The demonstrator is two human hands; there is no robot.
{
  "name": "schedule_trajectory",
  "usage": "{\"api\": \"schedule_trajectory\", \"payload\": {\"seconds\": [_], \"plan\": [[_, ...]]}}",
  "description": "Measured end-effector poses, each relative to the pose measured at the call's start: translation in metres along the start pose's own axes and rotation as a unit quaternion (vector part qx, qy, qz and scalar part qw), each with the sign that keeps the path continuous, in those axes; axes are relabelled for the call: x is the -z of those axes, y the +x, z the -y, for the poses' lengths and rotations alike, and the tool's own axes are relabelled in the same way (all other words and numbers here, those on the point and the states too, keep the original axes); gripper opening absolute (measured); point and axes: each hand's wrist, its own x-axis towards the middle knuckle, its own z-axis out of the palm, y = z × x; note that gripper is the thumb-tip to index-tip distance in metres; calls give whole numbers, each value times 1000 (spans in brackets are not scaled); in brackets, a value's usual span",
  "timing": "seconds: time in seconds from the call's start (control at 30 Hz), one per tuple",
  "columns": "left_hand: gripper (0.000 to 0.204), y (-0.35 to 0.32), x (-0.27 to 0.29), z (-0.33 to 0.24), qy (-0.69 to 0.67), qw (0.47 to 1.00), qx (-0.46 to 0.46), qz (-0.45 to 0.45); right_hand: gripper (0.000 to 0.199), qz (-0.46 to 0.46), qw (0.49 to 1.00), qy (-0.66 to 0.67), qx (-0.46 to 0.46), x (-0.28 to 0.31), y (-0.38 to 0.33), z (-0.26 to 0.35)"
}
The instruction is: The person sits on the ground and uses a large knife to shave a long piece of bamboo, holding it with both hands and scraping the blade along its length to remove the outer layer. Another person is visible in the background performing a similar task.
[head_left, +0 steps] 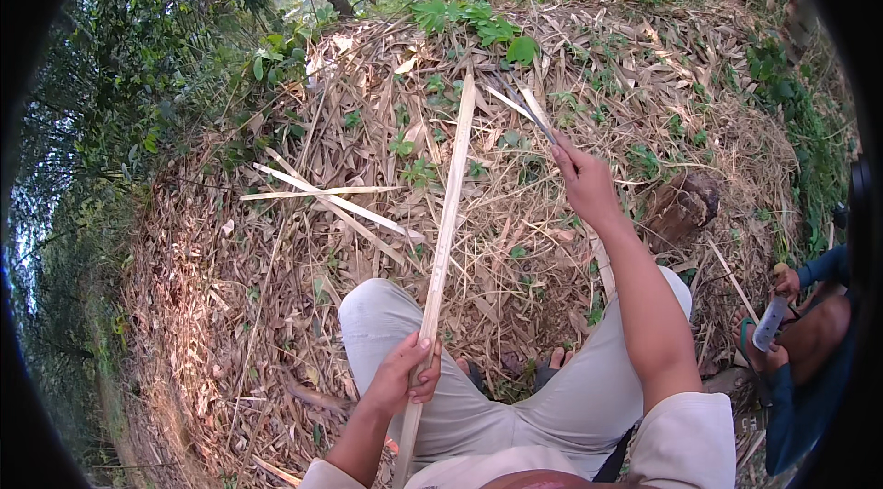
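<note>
My left hand [405, 373] is wrapped round a long, pale split-bamboo strip [449, 204], low down by my left knee. From there the strip slants up and away over the leaf litter, its far end near some green leaves. My right hand [585, 180] is stretched forward, closed on a knife [526, 109] with a thin dark blade seen nearly edge-on, pointing away and to the left. Its handle is mostly hidden in my fist. Close by the blade lie short pale strips [507, 103]. The knife and the long strip are apart.
Several pale strips [340, 202] lie crossed on the dry leaves [276, 277] at left. A cut log stump [682, 206] stands right of my right forearm. At the far right, another person's hands [778, 356] hold a broad blade [769, 323]. Undergrowth and trees border the ground.
</note>
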Motion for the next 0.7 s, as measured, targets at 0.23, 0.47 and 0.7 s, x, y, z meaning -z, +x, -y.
{"api": "schedule_trajectory", "payload": {"seconds": [0.23, 0.47, 0.7], "plan": [[15, 20, -23, -100, 124, 962, -212, -119, 59, 107, 990, 84, -48, -13, -29, 45], [18, 12, -86, -207, 73, 848, -508, -133, 60, 299, 887, 303, -178, -18, -70, 91], [20, 62, -73, -206, -71, 787, -599, -130, 52, 421, 853, 280, -129, -10, -80, 96]]}}
